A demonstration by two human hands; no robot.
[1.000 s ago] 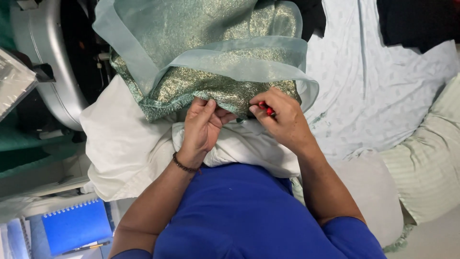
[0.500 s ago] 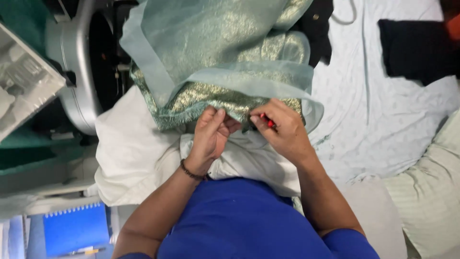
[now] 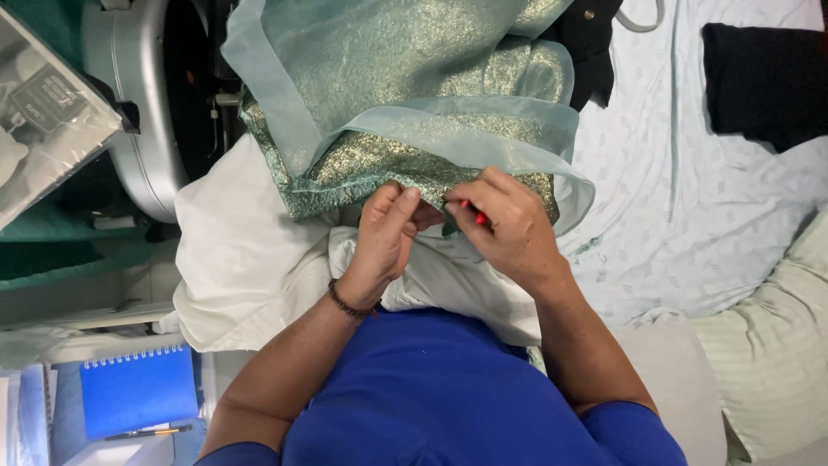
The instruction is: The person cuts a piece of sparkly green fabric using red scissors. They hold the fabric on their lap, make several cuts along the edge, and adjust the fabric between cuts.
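Hands: the left hand [image 3: 388, 231] and right hand [image 3: 509, 226] are close together at the near edge of a green and gold brocade fabric [image 3: 405, 112], fingertips almost meeting. The left hand's fingers are curled and pinch the fabric's edge. The right hand is closed around a small red tool [image 3: 477, 217], of which only a short red part shows between the fingers; its kind cannot be told.

Fabric: heaped in folds across the middle and far part of the scene, with a sheer pale green border [image 3: 483, 129] running round it. Its near edge rests on a white cloth [image 3: 246, 259] bunched over the person's lap.

Wrist: a dark beaded bracelet [image 3: 349, 304] on the left wrist. Blue short sleeves cover both upper arms.

Left side: a silver curved machine body [image 3: 138, 103] far left, just beside the fabric; a clear plastic packet [image 3: 43, 121] at the far left edge; a blue spiral notebook [image 3: 138, 388] near left, with a pen [image 3: 147, 431] lying just nearer than it.

Right side: a pale patterned bed sheet [image 3: 681, 216]; a black garment [image 3: 768, 78] far right on the sheet; a light green ribbed pillow [image 3: 768, 362] near right.
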